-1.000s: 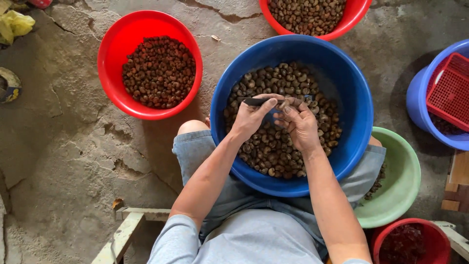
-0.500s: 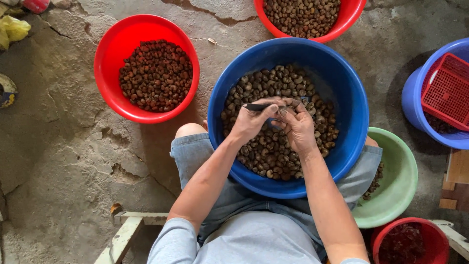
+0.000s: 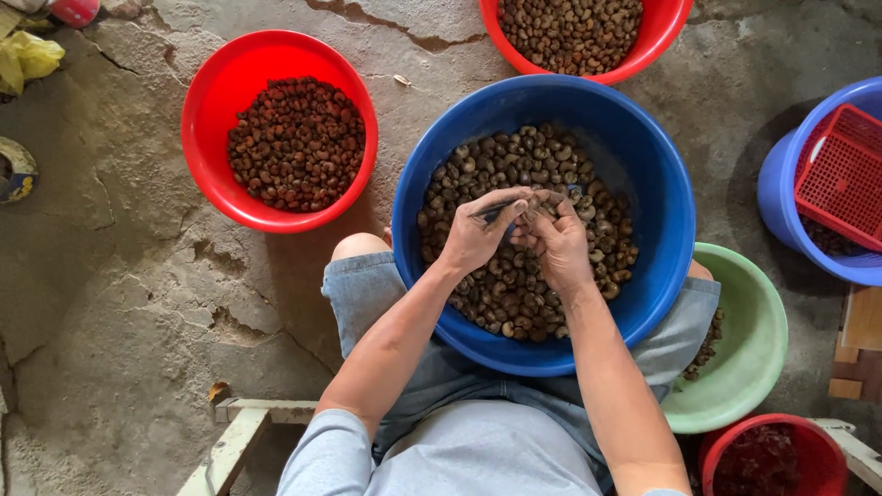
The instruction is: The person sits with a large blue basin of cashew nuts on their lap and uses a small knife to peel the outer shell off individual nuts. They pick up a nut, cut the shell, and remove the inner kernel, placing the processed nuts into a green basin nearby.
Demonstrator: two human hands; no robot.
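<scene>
- A thin dark tool (image 3: 493, 212) is gripped by the left hand (image 3: 478, 234).
- A nut (image 3: 549, 204) is pinched by the right hand (image 3: 556, 241) above the blue basin (image 3: 657, 184).

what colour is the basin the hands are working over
Blue; the big basin on the lap, seen in the head view.

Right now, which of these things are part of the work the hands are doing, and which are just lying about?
In use:
- left hand holding a small dark tool
- right hand holding a nut, mostly hidden
- blue basin of brown nuts on the lap

Lying about:
- red bowl of darker nuts
- green bowl
- red basket
- yellow bag
</scene>
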